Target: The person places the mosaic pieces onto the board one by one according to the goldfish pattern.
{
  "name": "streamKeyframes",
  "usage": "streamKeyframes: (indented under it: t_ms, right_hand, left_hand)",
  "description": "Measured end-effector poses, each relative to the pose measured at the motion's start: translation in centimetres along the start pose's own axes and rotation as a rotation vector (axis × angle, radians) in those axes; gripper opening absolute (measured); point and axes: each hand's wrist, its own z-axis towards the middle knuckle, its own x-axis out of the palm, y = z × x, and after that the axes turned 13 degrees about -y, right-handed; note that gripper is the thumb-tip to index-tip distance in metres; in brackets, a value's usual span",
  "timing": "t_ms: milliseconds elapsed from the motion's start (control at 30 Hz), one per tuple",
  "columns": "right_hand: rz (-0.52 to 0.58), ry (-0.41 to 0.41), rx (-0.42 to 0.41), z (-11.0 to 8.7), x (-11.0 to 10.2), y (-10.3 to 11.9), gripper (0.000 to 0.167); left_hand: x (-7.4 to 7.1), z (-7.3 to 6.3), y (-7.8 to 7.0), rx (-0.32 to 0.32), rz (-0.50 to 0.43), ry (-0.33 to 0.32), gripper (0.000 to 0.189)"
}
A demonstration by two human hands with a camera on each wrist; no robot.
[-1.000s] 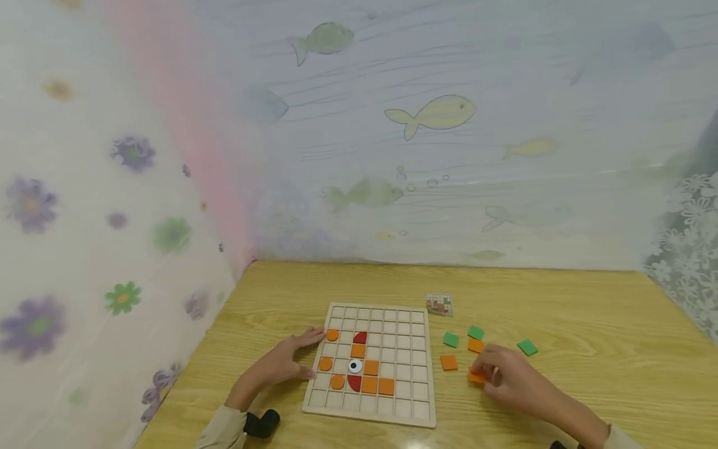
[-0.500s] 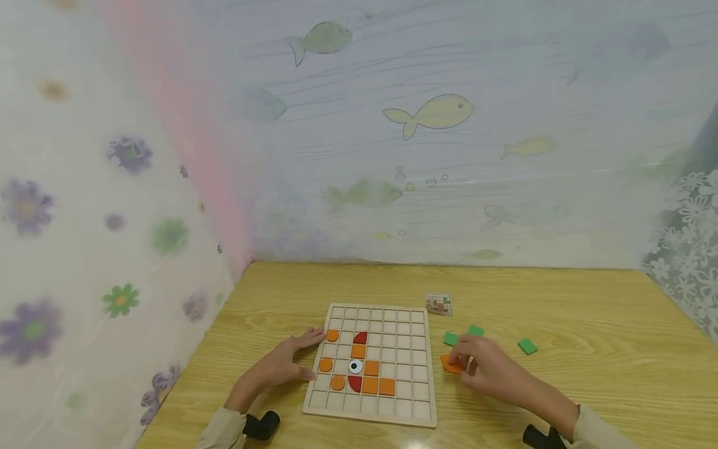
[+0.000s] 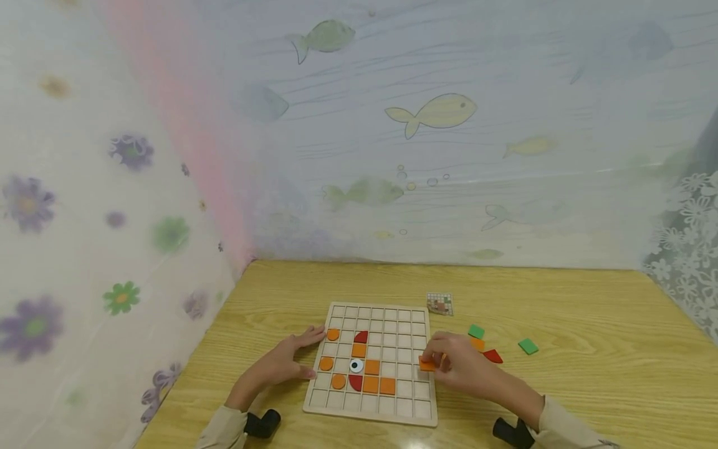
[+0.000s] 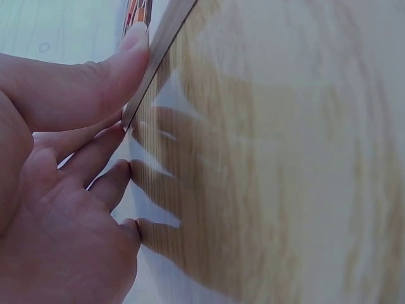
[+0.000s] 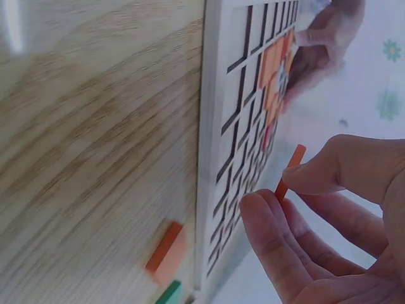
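Over the right edge of the wooden grid board [image 3: 409, 390], my right hand [image 3: 465, 368] pinches an orange square tile [image 3: 426, 364] between thumb and fingers. In the right wrist view the tile [image 5: 299, 157] is tilted, apart from the grid. My left hand [image 3: 280, 362] rests at the board's left edge with its fingers extended; the left wrist view has the thumb [image 4: 120, 79] against the board's rim. In the grid lie orange squares [image 3: 370, 385], orange discs [image 3: 326, 363], red quarter-round pieces [image 3: 361, 337] and a round eye piece [image 3: 356, 366].
Right of the board lie green squares [image 3: 528, 346], an orange square [image 3: 477, 343] and a red piece [image 3: 493, 356], some partly behind my right hand. A small pattern card [image 3: 440, 304] lies beyond the board's far right corner. Printed walls border the table [image 3: 589, 312].
My right hand has moved left from the loose pieces to the board's right edge, bringing an orange square tile. The red piece has come into view behind it. My left hand has stayed put.
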Motion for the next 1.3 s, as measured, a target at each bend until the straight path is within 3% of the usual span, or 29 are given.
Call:
streamKeyframes:
  t_ms: [300,667,967,1300]
  right_hand:
    - [0.051,0.034,0.017,1.4,2.1,0.1,0.019]
    - [0.016,0.065,0.042,2.9,4.3,0.7,0.017]
    - [0.046,0.073,0.088,3.1,5.6,0.2,0.015]
    - [0.065,0.07,0.082,3.1,6.3,0.0,0.013]
  left_hand:
    - [-0.1,-0.1,-0.3,-0.019,0.016,-0.011,0.078]
    - [0.0,0.3,-0.4,-0.022,0.021,-0.017,0.078]
    - [0.2,0.5,-0.3,-0.015,0.005,-0.008,0.078]
    - [0.1,0.0,-0.3,-0.035,0.014,-0.015,0.077]
